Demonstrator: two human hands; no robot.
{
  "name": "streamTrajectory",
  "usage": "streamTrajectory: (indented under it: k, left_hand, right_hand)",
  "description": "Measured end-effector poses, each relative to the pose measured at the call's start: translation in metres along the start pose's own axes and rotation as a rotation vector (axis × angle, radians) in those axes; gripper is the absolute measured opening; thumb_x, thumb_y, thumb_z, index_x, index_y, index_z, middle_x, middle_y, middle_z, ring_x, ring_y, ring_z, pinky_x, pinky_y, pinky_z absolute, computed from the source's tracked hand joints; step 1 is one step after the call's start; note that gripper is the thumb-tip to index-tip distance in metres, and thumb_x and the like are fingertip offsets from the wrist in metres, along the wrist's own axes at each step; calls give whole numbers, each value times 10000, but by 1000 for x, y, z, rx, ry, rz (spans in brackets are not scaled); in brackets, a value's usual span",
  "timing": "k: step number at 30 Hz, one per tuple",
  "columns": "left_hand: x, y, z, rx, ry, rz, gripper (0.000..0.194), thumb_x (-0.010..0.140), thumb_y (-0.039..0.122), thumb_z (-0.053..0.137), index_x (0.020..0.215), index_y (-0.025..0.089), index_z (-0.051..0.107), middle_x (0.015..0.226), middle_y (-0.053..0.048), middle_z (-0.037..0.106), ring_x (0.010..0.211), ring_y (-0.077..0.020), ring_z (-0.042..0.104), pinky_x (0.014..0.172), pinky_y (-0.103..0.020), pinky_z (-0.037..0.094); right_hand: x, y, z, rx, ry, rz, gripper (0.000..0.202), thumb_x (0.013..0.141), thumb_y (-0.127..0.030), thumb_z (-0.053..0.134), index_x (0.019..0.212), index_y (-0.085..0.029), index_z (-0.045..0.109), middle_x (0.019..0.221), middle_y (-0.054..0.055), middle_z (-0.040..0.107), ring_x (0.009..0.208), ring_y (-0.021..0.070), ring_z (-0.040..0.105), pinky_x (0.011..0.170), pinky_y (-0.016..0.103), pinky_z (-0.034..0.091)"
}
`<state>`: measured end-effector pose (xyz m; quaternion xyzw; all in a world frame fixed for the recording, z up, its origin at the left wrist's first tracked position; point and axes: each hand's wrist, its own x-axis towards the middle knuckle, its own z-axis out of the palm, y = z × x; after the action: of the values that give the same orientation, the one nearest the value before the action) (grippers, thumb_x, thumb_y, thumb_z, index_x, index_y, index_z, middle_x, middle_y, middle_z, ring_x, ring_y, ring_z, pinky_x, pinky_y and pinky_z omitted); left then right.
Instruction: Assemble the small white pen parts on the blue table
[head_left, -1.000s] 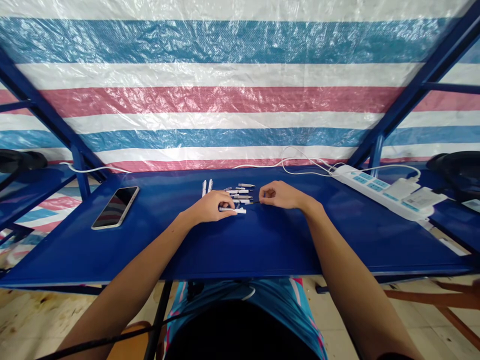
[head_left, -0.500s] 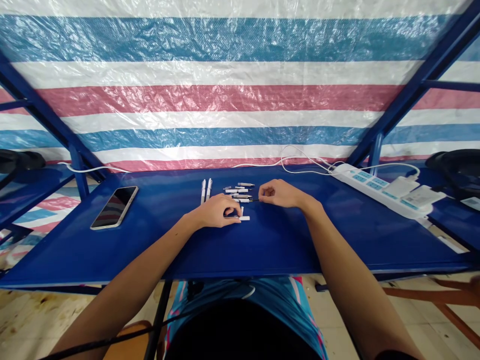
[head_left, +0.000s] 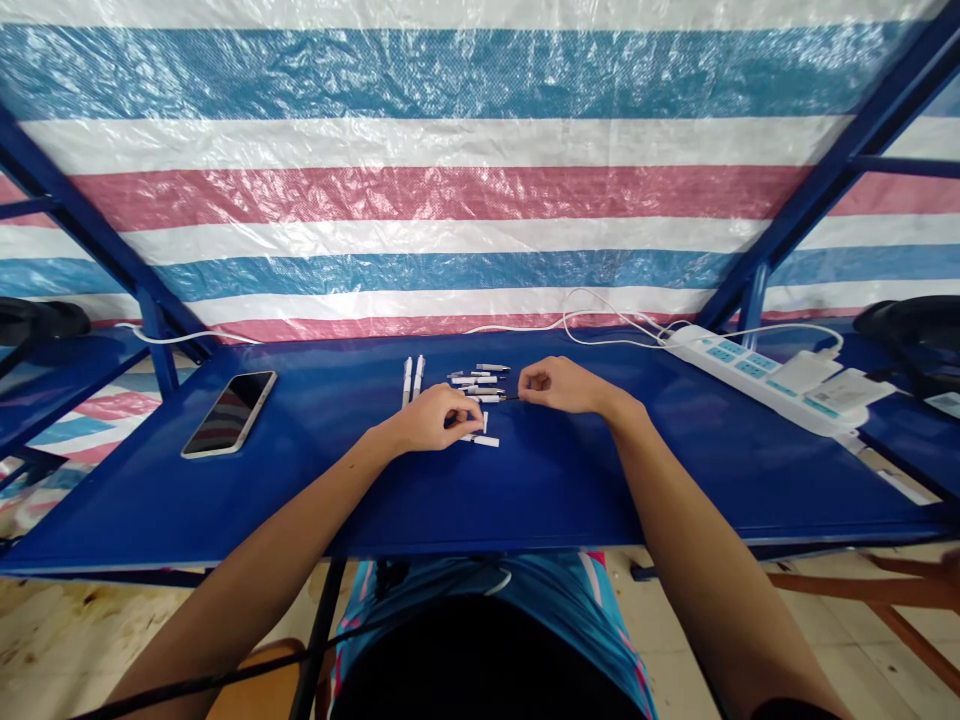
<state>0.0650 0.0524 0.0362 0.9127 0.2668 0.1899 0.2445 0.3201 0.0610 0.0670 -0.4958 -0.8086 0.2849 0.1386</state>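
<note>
My left hand [head_left: 436,418] is curled over the table, thumb and index finger drawn together beside a small white pen part [head_left: 485,421]. Whether it grips that part is hard to see. Just below its fingertips lies a white pen barrel [head_left: 486,441], partly hidden by the hand. My right hand [head_left: 559,385] is closed in a pinch on a thin dark pen refill [head_left: 511,398], which points left toward a group of white and grey pen parts [head_left: 480,380]. Two white pens [head_left: 412,378] lie side by side beyond my left hand.
A phone [head_left: 229,414] lies on the left of the blue table [head_left: 495,505]. On the right is a white power strip [head_left: 757,375] with plugged-in adapters and a white cable [head_left: 600,340]. Striped plastic sheeting [head_left: 450,200] hangs behind, between blue metal frame bars [head_left: 817,180].
My left hand has come off the white pen barrel and shifted slightly up toward the small white part; the barrel now lies on the table. My right hand has hardly moved.
</note>
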Motion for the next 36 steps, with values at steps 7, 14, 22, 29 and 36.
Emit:
streamTrajectory:
  k: [7, 14, 22, 29, 36]
  left_hand:
    - [-1, -1, 0, 72, -53, 13, 332, 954, 153, 490, 1034, 232, 802, 934, -52, 796, 849, -211, 678, 933, -358, 465]
    - [-2, -5, -6, 146, -29, -18, 335, 933, 127, 491, 986, 199, 814, 816, -54, 765, 750, -198, 631, 895, -358, 464]
    - [-2, -8, -10, 211, 50, -19, 325, 919, 126, 499, 973, 202, 811, 738, -40, 727, 718, -190, 607, 827, -337, 468]
    - [-2, -6, -9, 133, -8, 38, 329, 904, 119, 493, 918, 184, 815, 729, -45, 720, 709, -186, 595, 847, -349, 471]
    - [-4, -9, -13, 267, 46, -45, 347, 860, 94, 479, 886, 197, 809, 678, -40, 672, 710, -195, 571, 763, -334, 451]
  right_hand:
    - [0, 1, 0, 4, -1, -8, 211, 769, -321, 548, 708, -181, 694, 656, 25, 656, 613, 159, 547, 636, 283, 412]
    - [0, 1, 1, 17, 2, -22, 206, 766, -327, 550, 696, -183, 681, 642, 20, 646, 609, 152, 543, 613, 270, 399]
    - [2, 3, 3, 31, 5, -35, 231, 761, -345, 544, 697, -174, 685, 644, 21, 647, 604, 154, 541, 611, 274, 402]
    - [2, 4, 4, 15, 7, -51, 242, 771, -354, 539, 708, -174, 687, 641, 22, 643, 602, 152, 540, 611, 274, 397]
    - [2, 2, 5, 27, 9, -39, 222, 752, -356, 537, 676, -182, 653, 620, 15, 626, 589, 149, 528, 600, 274, 391]
